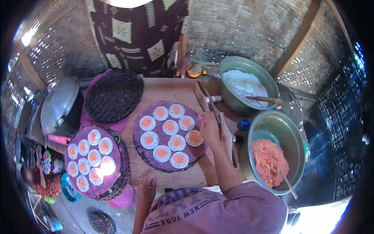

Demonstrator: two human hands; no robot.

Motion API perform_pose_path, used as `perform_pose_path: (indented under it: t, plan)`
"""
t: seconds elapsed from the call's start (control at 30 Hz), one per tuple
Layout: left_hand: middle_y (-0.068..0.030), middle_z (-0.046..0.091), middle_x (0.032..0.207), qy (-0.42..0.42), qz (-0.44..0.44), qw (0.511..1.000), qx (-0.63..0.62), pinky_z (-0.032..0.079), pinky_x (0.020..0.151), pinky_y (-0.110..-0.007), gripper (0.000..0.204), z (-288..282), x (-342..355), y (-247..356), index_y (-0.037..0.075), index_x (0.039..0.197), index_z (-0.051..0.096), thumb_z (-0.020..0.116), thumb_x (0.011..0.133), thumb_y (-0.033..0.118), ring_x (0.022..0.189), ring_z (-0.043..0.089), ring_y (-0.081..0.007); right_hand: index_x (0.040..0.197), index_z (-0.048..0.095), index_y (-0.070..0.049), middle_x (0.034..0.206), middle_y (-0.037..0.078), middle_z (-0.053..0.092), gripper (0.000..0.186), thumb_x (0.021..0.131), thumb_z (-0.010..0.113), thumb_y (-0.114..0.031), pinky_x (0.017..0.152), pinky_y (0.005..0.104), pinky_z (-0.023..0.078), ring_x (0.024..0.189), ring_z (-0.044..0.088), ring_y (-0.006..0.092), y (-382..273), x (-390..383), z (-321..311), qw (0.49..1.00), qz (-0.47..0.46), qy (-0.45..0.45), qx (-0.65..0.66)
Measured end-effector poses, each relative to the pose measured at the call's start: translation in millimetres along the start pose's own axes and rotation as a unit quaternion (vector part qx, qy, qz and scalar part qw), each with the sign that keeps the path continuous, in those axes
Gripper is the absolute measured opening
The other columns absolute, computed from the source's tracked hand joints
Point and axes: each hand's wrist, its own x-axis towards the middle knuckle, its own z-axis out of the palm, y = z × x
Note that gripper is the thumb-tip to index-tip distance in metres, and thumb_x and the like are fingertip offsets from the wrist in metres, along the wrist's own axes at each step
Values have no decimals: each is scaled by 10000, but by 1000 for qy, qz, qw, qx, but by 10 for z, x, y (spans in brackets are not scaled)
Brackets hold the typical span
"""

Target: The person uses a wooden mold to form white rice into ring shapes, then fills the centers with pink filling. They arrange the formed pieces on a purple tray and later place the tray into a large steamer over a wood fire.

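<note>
My right hand (210, 128) reaches over the table with its fingers curled at a long wooden tool (225, 132) that looks like a two-armed press. The exact grip is partly hidden. Just left of it is a round lacy cake (194, 138) with a browner centre. Several white lacy cakes with orange centres, such as one cake (170, 127), lie on a round tray covered in purple cloth (157, 130). My left hand (147, 185), wearing a ring, rests at the table's near edge with fingers apart and nothing in it.
A second purple-covered tray (74, 146) of cakes stands left, near a dark woven tray (115, 95) and a lidded pot (60, 105). On the right are a green basin of white dough or flour (243, 84) and a basin of orange dough (269, 162) with a spoon. Another person (43, 181) is far left.
</note>
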Motion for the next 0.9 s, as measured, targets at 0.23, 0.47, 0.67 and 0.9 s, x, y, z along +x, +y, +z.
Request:
perform_pose_path:
  t: [0.23,0.47,0.67,0.9]
  plan:
    - [-184,614,1192,-30,50,998,30,445,986,-441,349,96,369,61,31,1161,590,635,817,-3,1126,573,-357,1108,575,22,1186,266,542,338,790,642,-67,1008,481,394,1164,482,459,1647,203,-310,870,257,229,-354]
    - [-167,613,1197,-81,78,993,-42,465,970,-421,315,30,444,106,22,1174,600,622,859,29,1136,576,-336,1187,542,30,1267,276,521,514,754,731,-171,1009,465,405,1167,496,457,2152,298,-649,918,335,72,-198]
    - [-142,567,1295,-110,-133,929,-326,443,1018,-377,398,-121,512,231,28,1324,489,579,941,91,1212,541,-246,1247,494,-38,1143,169,581,561,740,732,-72,944,409,443,1065,570,299,202,271,-483,998,0,15,-60]
    - [-60,481,1337,-10,-167,817,-553,506,920,-334,522,-494,719,-81,128,1442,345,573,975,180,1164,528,-151,1305,516,-69,1303,115,523,569,796,764,-124,970,359,450,1184,533,242,-2033,-349,509,808,-272,-483,198]
